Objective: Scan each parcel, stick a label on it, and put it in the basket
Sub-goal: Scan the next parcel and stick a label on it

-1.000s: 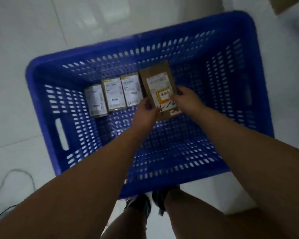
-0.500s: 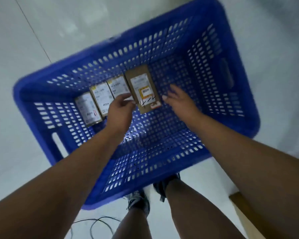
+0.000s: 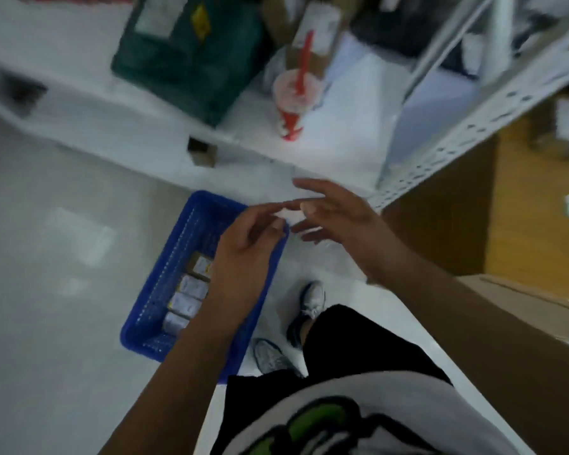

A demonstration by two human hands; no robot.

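Four parcels (image 3: 188,300) are lying in a row inside our blue basket (image 3: 165,280), which is sitting on the pale floor (image 3: 63,257) to our left; our left forearm is hiding the near part of the row. We are holding our left hand (image 3: 253,238) above the far corner of the basket, its fingers (image 3: 270,221) loosely curled and gripping nothing that we can make out. Our right hand (image 3: 339,215) is hanging just beside it, with fingertips nearly touching those of the left, fingers spread open and empty. Below the hands, our two sneakers (image 3: 309,307) are standing on the floor right beside the basket. Farther out, a red-and-white drink cup (image 3: 293,100) with a red straw is standing on a low white shelf (image 3: 342,142), and a dark green box (image 3: 191,50) is resting just to its left. A small brown carton (image 3: 202,152) is sitting at the shelf edge. To our right, a white perforated rack post (image 3: 473,126) is running diagonally, and a cardboard box (image 3: 523,339) is lying under our right forearm. Everything is motion-blurred.
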